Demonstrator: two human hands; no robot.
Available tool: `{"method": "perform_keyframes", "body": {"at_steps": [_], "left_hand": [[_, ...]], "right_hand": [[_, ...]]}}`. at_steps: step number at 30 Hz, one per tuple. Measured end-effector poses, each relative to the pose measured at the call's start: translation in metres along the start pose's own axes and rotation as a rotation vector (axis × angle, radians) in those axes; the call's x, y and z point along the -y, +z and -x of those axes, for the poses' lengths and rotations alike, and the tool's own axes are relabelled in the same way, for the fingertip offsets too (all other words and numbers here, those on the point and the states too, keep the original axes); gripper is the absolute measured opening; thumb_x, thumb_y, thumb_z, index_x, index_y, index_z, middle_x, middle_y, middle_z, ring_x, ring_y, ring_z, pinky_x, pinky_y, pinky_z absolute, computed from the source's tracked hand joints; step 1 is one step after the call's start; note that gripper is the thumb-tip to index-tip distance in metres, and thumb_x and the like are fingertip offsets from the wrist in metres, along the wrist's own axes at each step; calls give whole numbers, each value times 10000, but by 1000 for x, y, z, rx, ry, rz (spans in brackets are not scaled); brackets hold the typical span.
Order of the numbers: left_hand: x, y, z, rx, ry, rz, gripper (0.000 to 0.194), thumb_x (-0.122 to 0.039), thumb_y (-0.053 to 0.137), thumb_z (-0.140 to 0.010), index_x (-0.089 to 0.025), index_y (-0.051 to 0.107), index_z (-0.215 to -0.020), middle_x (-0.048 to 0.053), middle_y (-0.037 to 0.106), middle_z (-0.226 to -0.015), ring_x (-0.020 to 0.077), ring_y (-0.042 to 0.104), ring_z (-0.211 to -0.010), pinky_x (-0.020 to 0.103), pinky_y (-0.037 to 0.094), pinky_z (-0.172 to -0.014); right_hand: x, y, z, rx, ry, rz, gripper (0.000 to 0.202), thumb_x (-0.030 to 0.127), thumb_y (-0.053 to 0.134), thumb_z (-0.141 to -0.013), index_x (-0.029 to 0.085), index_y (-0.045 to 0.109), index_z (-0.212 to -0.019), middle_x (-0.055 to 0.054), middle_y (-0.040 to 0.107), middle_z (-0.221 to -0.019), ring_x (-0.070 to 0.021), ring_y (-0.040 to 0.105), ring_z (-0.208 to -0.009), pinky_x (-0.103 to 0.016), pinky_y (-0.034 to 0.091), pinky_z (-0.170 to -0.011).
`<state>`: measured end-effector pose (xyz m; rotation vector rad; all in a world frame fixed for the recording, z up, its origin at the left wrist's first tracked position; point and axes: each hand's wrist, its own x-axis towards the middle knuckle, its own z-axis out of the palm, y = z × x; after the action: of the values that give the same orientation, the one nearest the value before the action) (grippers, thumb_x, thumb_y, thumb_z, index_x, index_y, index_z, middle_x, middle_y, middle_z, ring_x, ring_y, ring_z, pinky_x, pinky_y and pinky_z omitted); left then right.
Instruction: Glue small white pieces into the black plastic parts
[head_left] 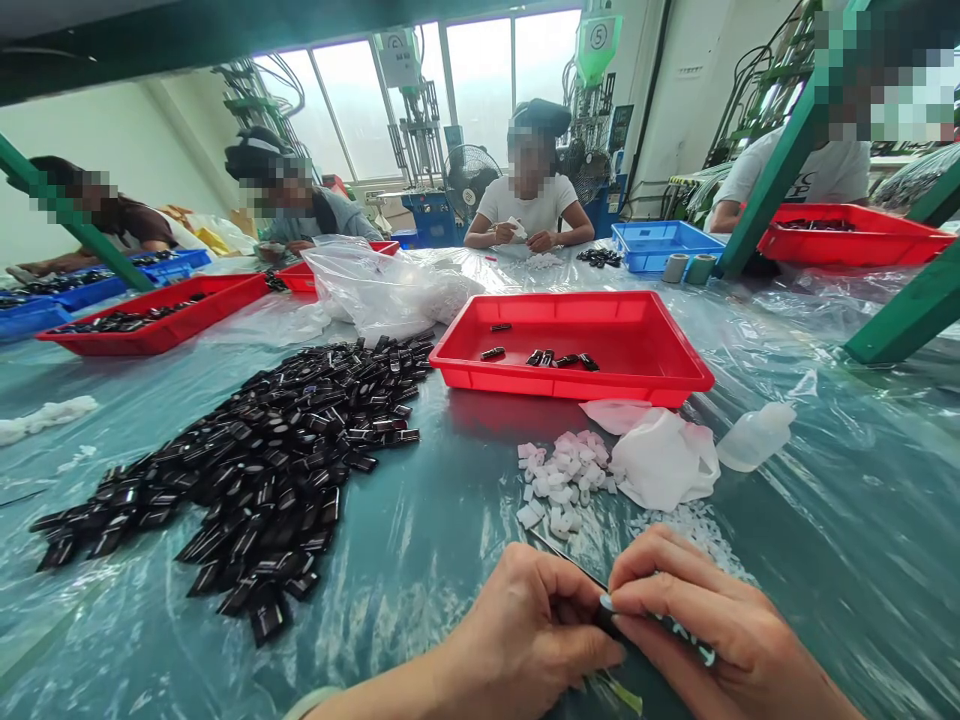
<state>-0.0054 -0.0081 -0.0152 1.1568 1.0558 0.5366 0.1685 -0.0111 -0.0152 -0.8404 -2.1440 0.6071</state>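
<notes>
My left hand (536, 630) is closed around a small dark piece (606, 618) at the lower right of centre. A thin metal tool (559, 550) sticks out from between my hands, toward the upper left. My right hand (697, 610) meets the left one, its thumb and fingers pinched on a tiny pale piece (607, 602) against the dark piece. Just beyond the hands lie a pile of white pieces (566, 475), a crumpled white cloth (664, 460) and scattered small clear bits (694, 525). A large heap of glossy black parts (277, 450) spreads to the left.
A red tray (574, 385) with several black parts stands beyond the pieces. A small translucent bottle (756, 437) lies at right. Plastic bags (382, 285), more trays and green posts (911, 290) surround the table. Several people sit across and beside it.
</notes>
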Motion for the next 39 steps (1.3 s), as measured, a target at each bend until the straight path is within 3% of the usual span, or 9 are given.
{"method": "perform_keyframes", "body": {"at_steps": [3, 8, 16, 26, 30, 34, 39], "left_hand": [[-6, -2, -1, 4, -35, 102, 114, -200, 653, -601, -109, 594, -566, -37, 471, -448, 75, 422, -419, 180, 345, -426], [-12, -9, -3, 28, -50, 235, 238, -310, 696, -614, -94, 599, -599, 14, 562, -493, 88, 508, -413, 169, 406, -407], [-11, -10, -4, 64, -66, 363, 382, -431, 619, -718, -74, 597, -584, 53, 573, -463, 90, 523, -378, 149, 412, -367], [-8, -9, -5, 62, -42, 252, 354, -422, 698, -642, -81, 604, -647, 22, 569, -510, 80, 521, -402, 153, 414, -390], [-20, -7, -5, -48, -8, 193, 365, -434, 703, -628, -93, 574, -600, 3, 539, -464, 83, 514, -397, 154, 404, -385], [-45, -17, -11, -201, 48, 88, 341, -398, 682, -683, -95, 565, -576, 10, 555, -453, 76, 513, -388, 142, 388, -384], [-81, -43, -43, -365, 112, 29, 211, -245, 625, -787, -90, 571, -655, 0, 568, -523, 73, 539, -445, 157, 426, -437]], "right_hand": [[-1, -3, -2, -36, 35, 40, 178, 79, 499, -803, 198, 579, -908, -52, 611, -856, -152, 611, -793, -234, 527, -700], [-3, -6, -1, -76, 32, 100, 451, 120, 595, -729, 223, 518, -1161, -60, 617, -1061, -172, 605, -984, -214, 517, -810], [-8, 3, 0, -94, -50, 146, 534, 106, 656, -668, 212, 523, -1175, -55, 647, -1020, -196, 613, -932, -268, 526, -793], [-8, 5, -2, -92, -197, 211, 489, 104, 603, -743, 179, 472, -1208, -71, 652, -950, -214, 585, -885, -346, 500, -773], [-8, 4, -1, -119, -198, 289, 503, 150, 550, -790, 150, 424, -1276, -104, 630, -1062, -222, 578, -973, -336, 499, -813], [-11, 1, 0, -142, -172, 361, 568, 245, 566, -796, 132, 383, -1322, -147, 548, -1220, -255, 528, -1100, -354, 492, -859], [-8, 0, -2, -135, -194, 320, 408, 193, 552, -790, 145, 515, -1193, -131, 610, -1103, -243, 581, -997, -376, 517, -812]]}}
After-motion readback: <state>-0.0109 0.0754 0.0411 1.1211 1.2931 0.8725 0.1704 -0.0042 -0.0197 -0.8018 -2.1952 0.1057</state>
